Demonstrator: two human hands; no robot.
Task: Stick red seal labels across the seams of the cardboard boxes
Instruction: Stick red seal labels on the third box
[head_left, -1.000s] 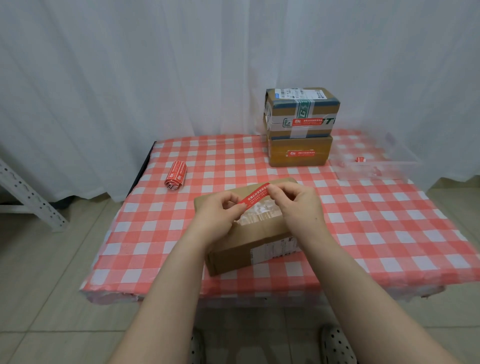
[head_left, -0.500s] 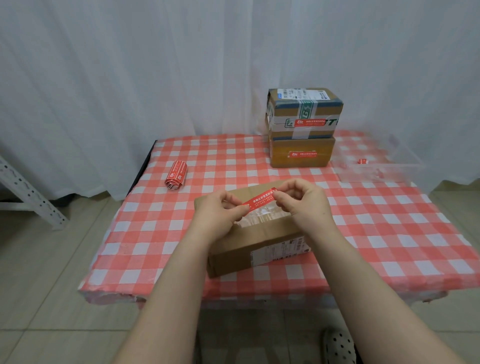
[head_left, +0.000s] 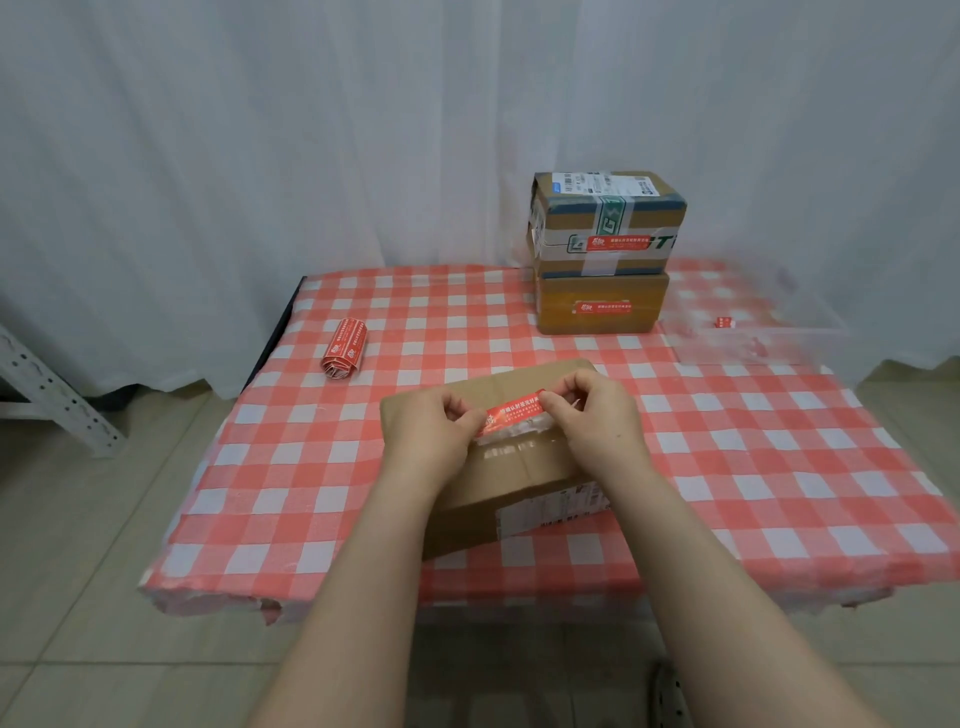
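The left hand (head_left: 431, 431) pinches one end of a red seal label (head_left: 514, 413) between thumb and fingertips. The right hand (head_left: 597, 421) pinches the other end, so the strip is stretched flat between them. The label sits low over the top face of the near cardboard box (head_left: 511, 480), which lies at an angle near the front edge of the checked table (head_left: 322, 467). Whether the label already touches the cardboard cannot be told. A glossy band of clear tape runs beneath it, and a seam line crosses the top face just in front of it.

The step in hand looks like placement: lining the label up before it goes down. The next move likely calls for lowering it so that it bridges the seam, then pressing along its length to smooth it flat. Two stacked boxes (head_left: 644, 301) at the back already carry red labels, and a roll of labels (head_left: 344, 349) lies well off to the left.
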